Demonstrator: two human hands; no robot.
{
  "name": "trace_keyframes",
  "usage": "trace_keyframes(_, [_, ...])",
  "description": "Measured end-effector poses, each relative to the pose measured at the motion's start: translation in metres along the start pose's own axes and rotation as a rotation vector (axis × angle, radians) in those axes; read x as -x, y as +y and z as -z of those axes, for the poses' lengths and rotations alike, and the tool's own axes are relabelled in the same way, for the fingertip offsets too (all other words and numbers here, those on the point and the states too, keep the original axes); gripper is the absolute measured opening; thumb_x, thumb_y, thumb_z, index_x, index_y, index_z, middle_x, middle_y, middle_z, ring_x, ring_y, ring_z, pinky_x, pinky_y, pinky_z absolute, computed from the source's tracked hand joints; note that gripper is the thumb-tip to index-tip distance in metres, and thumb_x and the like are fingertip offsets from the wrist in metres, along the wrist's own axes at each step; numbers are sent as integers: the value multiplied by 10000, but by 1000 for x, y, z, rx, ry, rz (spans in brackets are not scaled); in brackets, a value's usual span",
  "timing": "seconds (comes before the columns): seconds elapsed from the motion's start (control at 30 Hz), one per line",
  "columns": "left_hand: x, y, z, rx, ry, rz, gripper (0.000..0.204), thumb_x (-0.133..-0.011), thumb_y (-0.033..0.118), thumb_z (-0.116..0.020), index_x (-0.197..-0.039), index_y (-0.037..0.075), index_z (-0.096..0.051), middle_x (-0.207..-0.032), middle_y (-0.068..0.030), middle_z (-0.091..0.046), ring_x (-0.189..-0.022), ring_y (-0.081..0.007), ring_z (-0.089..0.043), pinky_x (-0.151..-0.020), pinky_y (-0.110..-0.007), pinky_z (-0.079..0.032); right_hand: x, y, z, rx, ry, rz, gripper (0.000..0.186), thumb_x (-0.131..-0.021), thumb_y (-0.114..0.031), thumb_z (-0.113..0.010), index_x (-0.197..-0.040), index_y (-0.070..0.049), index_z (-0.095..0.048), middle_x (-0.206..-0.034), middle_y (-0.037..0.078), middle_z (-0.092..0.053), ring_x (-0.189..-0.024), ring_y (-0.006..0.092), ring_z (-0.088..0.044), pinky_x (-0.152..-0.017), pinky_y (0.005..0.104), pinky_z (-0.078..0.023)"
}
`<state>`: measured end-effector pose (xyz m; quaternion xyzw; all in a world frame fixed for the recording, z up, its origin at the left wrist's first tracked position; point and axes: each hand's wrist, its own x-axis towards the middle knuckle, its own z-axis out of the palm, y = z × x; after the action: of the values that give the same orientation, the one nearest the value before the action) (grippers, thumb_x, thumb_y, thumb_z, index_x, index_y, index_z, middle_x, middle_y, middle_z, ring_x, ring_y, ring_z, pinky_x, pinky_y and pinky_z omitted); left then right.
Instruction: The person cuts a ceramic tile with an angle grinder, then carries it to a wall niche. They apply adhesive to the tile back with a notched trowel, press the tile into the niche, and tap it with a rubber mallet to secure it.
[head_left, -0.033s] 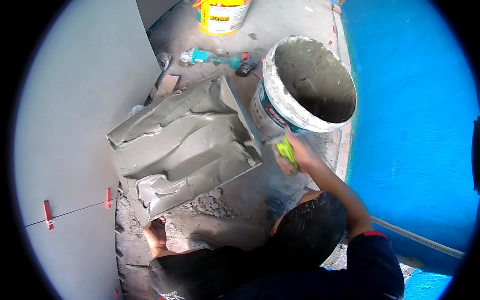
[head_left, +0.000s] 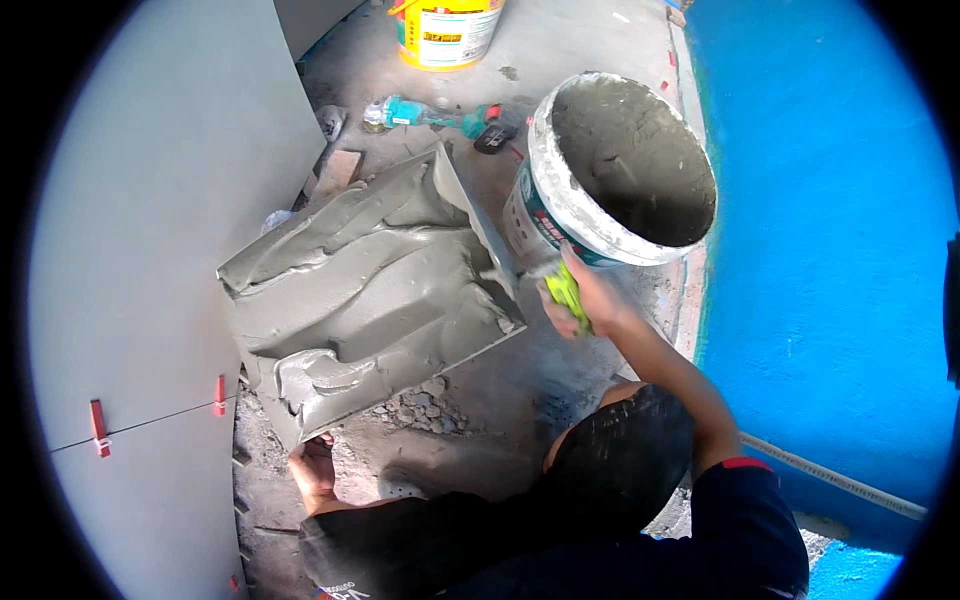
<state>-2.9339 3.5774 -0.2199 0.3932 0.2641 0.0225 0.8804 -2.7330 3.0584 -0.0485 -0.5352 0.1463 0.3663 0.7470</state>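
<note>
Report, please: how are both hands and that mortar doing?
Left hand at near corner of panel. Right hand gripping green handle. Grey mortar spread unevenly over panel. White bucket close beyond right hand.

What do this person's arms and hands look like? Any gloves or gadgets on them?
The right grip and left grip are ordinary human hands, both ungloved. A short, dark navy sleeve covers the upper right arm, with a red band at its edge. No watch or cable shows on the bare right forearm; the left sleeve can't be made out.
</note>
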Motion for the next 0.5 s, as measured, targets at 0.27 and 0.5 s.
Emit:
trace_keyframes(0.27, [34,10,-10,-101,98,66,376,-992,371,-558,-968,12,-668,-885,-120,-684,-796,-219,-615,-766,-343,-487,-9,-1,9,351,167,70,688,-1035,-659,-332,-780,-63,-562,-537,44,-495,-429,147,-470,-446,304,-396])
trace_keyframes(0.5, [14,-4,-17,-36,43,59,314,-941,308,-588,-1068,29,-657,-926,-111,-692,-811,-225,-626,-761,-350,-490,11,36,43,506,298,12,723,-1009,-696,-359,-776,-50,-587,-555,36,-519,-463,150,-498,-465,300,-402])
